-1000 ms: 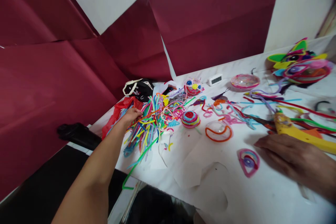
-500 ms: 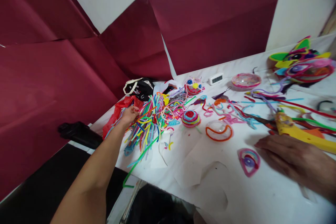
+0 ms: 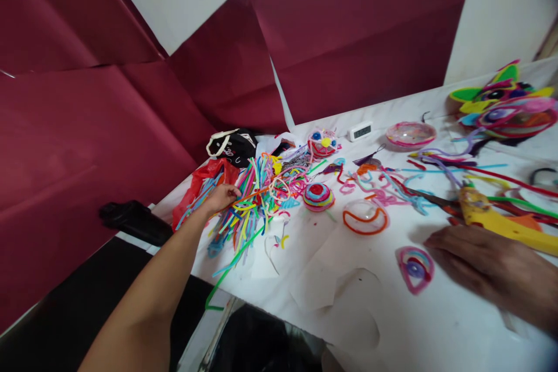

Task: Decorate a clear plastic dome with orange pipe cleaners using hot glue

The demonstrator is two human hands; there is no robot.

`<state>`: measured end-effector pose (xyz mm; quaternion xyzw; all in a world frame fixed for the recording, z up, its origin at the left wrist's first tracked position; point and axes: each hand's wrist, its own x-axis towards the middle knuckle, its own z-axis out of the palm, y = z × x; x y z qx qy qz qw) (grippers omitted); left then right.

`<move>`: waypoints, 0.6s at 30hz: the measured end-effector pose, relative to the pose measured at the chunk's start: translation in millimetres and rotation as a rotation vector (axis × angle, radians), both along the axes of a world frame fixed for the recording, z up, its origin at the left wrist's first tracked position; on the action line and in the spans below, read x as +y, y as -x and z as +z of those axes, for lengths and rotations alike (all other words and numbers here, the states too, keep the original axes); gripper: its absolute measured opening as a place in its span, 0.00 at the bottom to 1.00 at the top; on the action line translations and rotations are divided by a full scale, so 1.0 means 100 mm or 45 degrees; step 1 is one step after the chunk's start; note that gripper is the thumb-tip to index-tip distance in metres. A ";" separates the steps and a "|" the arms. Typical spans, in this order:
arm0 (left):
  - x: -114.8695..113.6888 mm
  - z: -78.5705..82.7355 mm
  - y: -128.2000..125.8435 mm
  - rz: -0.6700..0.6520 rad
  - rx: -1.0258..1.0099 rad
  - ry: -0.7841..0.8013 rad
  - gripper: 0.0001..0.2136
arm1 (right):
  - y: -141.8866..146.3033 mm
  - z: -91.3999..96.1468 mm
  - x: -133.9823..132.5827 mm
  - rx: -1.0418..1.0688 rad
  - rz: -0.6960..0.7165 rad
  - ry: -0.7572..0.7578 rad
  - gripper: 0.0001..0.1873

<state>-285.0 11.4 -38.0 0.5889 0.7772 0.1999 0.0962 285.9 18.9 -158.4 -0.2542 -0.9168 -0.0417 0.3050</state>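
My left hand [image 3: 221, 197] reaches far out to a heap of coloured pipe cleaners [image 3: 257, 197] at the table's left end, its fingers pinched on an orange pipe cleaner [image 3: 250, 193]. My right hand [image 3: 482, 264] lies flat and open on the white table [image 3: 349, 314], touching nothing else. Just left of it sits a pink and purple coiled piece [image 3: 414, 268]. A yellow glue gun [image 3: 497, 218] lies just beyond the right hand.
A striped dome [image 3: 318, 196], an orange-rimmed clear half-shell [image 3: 365, 216], a small face ball [image 3: 321, 142], a white clock [image 3: 360, 131], a pink bowl [image 3: 410, 133] and a colourful mask [image 3: 505, 106] lie about. A red bag [image 3: 196, 186] and a black pouch [image 3: 231, 147] sit at the far left.
My left hand has shifted slightly among the pipe cleaners and now pinches an orange one. The right hand has stayed flat.
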 end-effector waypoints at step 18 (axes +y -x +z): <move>0.27 -0.01 -0.23 0.214 0.496 0.051 0.04 | 0.03 0.08 -0.03 -0.011 -0.023 0.205 0.11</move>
